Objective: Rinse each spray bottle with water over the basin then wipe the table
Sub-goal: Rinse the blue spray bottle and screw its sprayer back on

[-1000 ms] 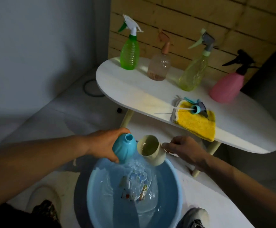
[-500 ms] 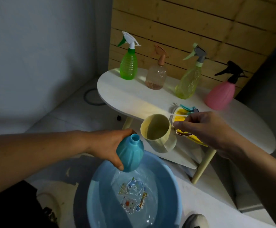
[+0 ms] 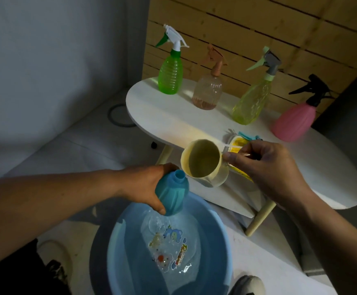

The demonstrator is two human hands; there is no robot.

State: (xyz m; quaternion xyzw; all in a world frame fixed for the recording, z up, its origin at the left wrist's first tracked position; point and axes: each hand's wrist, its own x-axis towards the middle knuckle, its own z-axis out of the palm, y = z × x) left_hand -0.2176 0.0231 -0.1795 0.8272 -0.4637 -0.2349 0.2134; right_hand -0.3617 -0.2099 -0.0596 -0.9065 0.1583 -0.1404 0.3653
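My left hand (image 3: 145, 186) grips a teal spray bottle (image 3: 173, 193) without its spray head, held upright above the blue basin (image 3: 118, 241), which has water and cartoon stickers in it. My right hand (image 3: 264, 167) holds a cream cup (image 3: 205, 165) by its handle, tilted with its mouth beside the bottle's open neck. On the white oval table (image 3: 173, 122) stand a green spray bottle (image 3: 170, 74), a clear brownish one (image 3: 208, 90), a yellow-green one (image 3: 250, 99) and a pink one (image 3: 294, 120).
A yellow cloth (image 3: 238, 143) with the teal spray head on it lies on the table, partly hidden by my right hand. The table's wooden leg (image 3: 258, 218) stands right of the basin. My shoes (image 3: 247, 286) flank the basin on the pale floor.
My right hand has lifted the cup out of the basin and up beside the bottle's neck. The left hand keeps the teal bottle over the basin, raised slightly.
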